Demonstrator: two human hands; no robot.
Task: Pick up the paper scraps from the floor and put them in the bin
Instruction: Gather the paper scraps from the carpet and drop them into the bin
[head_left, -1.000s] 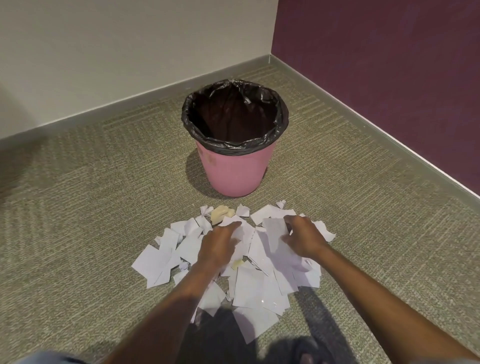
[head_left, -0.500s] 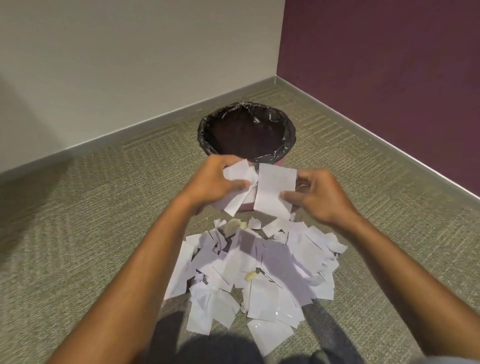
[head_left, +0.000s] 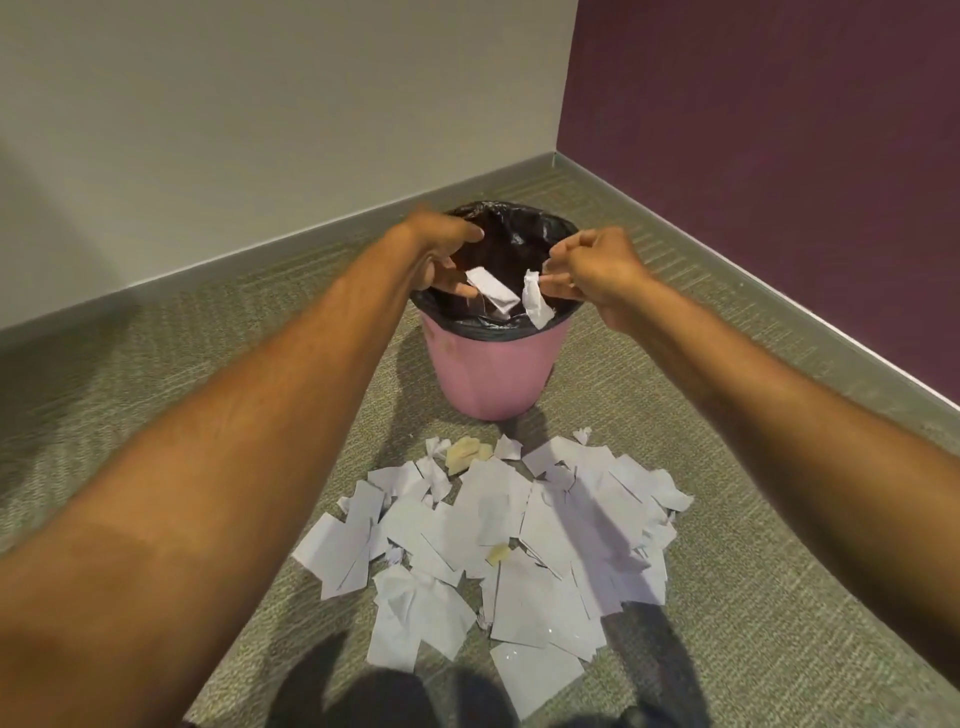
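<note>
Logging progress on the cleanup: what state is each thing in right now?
bin: upright, lidless.
black liner: folded over the bin's rim.
left hand: over the bin mouth, fingers spread, gripping nothing.
flat scrap: in the bin mouth under the left hand, seemingly loose.
right hand: at the rim, pinching the crumpled scrap.
crumpled scrap: hanging from that pinch.
scrap pile: on the carpet before the bin.
</note>
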